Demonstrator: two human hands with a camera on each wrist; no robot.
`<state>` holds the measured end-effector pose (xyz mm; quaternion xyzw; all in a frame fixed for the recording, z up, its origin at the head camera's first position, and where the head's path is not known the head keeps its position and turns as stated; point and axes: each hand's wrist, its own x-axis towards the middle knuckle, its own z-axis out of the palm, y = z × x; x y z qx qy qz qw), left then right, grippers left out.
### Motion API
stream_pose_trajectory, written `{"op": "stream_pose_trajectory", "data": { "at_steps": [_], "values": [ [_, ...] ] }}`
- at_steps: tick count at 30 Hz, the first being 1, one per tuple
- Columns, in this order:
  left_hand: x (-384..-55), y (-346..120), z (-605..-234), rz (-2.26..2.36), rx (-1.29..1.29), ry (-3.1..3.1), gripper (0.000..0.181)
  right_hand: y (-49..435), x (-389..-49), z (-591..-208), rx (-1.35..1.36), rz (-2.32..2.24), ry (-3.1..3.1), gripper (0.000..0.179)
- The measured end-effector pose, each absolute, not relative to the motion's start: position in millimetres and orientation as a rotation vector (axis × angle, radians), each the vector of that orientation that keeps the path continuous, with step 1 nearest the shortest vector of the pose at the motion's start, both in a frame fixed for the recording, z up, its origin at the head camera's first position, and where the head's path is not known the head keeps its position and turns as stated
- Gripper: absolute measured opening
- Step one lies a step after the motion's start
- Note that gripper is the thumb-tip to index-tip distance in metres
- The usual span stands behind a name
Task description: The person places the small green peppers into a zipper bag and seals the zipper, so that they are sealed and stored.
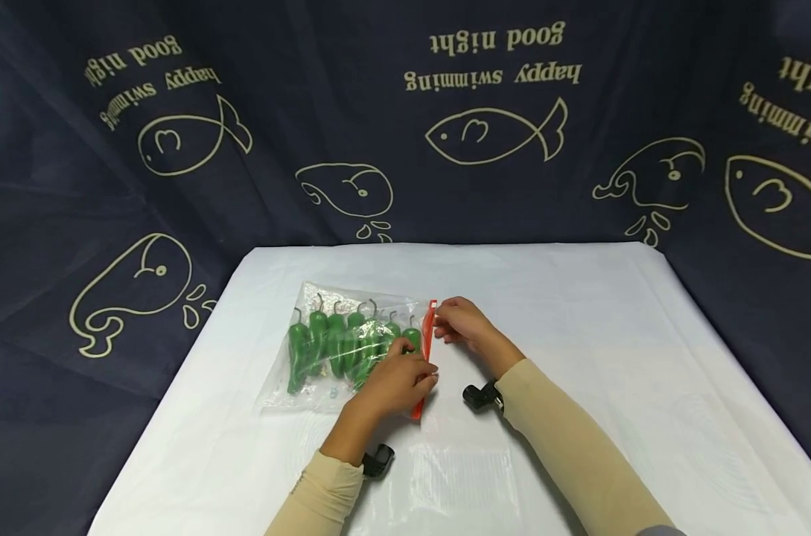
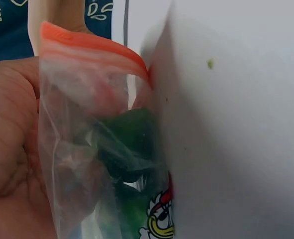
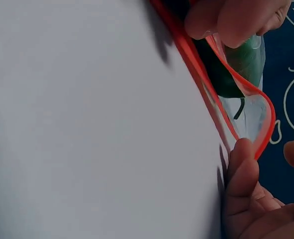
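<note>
A clear zip bag with a red zip edge lies on the white table, holding several green peppers with stems. My left hand lies over the bag beside the zip and grips its upper layer; its fingers show blurred through the plastic in the left wrist view. My right hand is at the zip's far corner. In the right wrist view, the right hand's fingertips touch that corner, with the thumb apart. The two red rims stand apart there, a pepper visible between them.
A flat transparent plastic sheet or bag lies at the table's near side. Dark blue cloth with fish and whale drawings hangs behind and beside the white table. Both wrists wear small black cameras.
</note>
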<state>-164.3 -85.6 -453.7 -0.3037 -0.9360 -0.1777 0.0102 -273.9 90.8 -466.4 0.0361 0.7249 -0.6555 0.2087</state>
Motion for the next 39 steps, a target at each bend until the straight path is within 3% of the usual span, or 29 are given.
{"op": "stream_pose_trajectory", "data": {
  "at_steps": [13, 20, 23, 28, 34, 39],
  "values": [
    [-161.3, -92.2, -450.9, -0.824, -0.972, -2.917, 0.022, 78.6, -284.2, -470.9, 0.068, -1.685, 2.242, 0.051],
    [-170.9, -106.3, -420.4, -0.989, -1.164, -3.020, 0.029, 84.1, -283.2, -475.5, 0.087, -1.757, 2.152, 0.034],
    [-194.9, -108.5, -390.9, -0.952, -1.177, -3.081, 0.034, 86.2, -283.2, -477.8, 0.074, -1.785, 2.120, 0.028],
    [-258.9, -96.7, -365.9, -0.801, -0.942, -3.180, 0.037, 87.1, -283.4, -479.6, 0.056, -1.814, 2.100, 0.022],
    [-330.2, -78.5, -390.7, -0.825, -0.779, -3.242, 0.035, 86.6, -283.5, -482.9, 0.039, -1.848, 2.093, 0.018],
    [-361.5, -72.8, -415.5, -1.023, -0.820, -3.298, 0.032, 88.7, -281.4, -484.9, 0.019, -1.860, 2.094, 0.021]
  ]
}}
